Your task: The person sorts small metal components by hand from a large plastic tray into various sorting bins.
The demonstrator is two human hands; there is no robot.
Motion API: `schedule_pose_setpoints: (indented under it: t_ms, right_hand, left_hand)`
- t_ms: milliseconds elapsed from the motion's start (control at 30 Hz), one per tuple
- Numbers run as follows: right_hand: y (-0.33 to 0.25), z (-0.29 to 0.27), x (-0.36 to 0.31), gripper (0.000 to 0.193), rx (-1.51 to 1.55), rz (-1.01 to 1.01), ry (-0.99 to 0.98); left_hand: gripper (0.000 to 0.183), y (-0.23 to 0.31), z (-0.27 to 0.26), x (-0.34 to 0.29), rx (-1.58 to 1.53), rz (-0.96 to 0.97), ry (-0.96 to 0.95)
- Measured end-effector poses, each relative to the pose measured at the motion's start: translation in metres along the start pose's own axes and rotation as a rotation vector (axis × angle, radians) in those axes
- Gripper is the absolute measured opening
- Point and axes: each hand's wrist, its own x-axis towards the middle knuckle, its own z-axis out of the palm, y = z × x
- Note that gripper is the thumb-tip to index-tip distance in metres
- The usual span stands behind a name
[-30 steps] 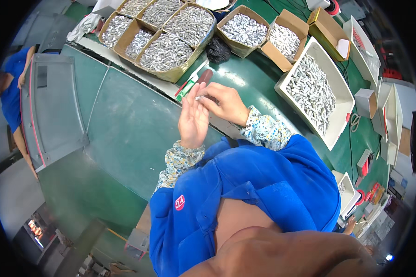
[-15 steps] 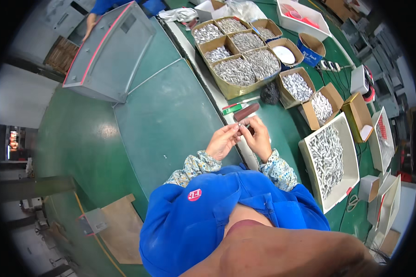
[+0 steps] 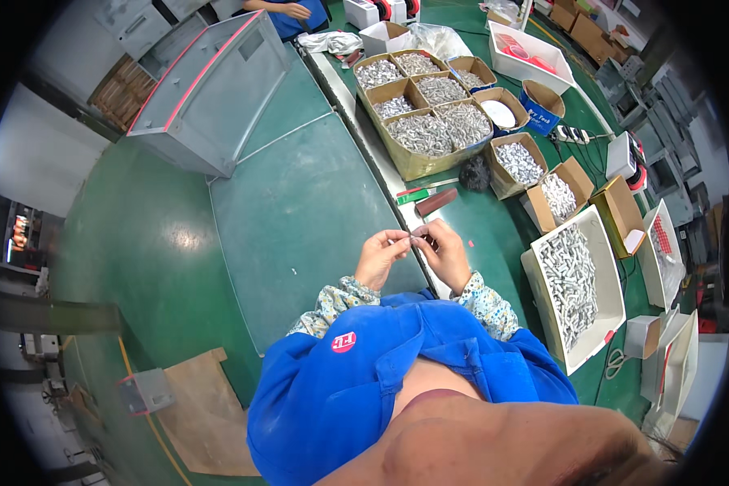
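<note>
One tiny part [image 3: 411,236] | between left hand [image 3: 377,257] and right hand [image 3: 449,256] | both pinching it

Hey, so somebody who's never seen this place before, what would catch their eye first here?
Probably the divided cardboard box above the middle, its compartments holding small silvery pieces, then the white bin at right, heaped with silvery pieces too. Near the centre, the left hand and right hand are close together, just above the bright blue garment in the picture.
</note>
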Motion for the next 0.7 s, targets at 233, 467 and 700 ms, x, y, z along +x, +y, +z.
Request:
schedule_pose_setpoints:
  t_ms: [233,467,700]
  right_hand:
    - [0.003,0.008,-0.011,0.009,0.064,-0.068,-0.040]
    - [-0.001,0.021,-0.025,0.011,0.008,-0.064,0.011]
    - [0.000,0.034,-0.032,0.009,0.032,0.022,0.021]
  left_hand:
    - [0.022,-0.004,-0.006,-0.010,-0.044,-0.005,-0.041]
    - [0.019,-0.011,-0.010,-0.021,-0.133,-0.114,0.018]
    - [0.016,-0.020,-0.016,-0.031,-0.185,-0.089,0.126]
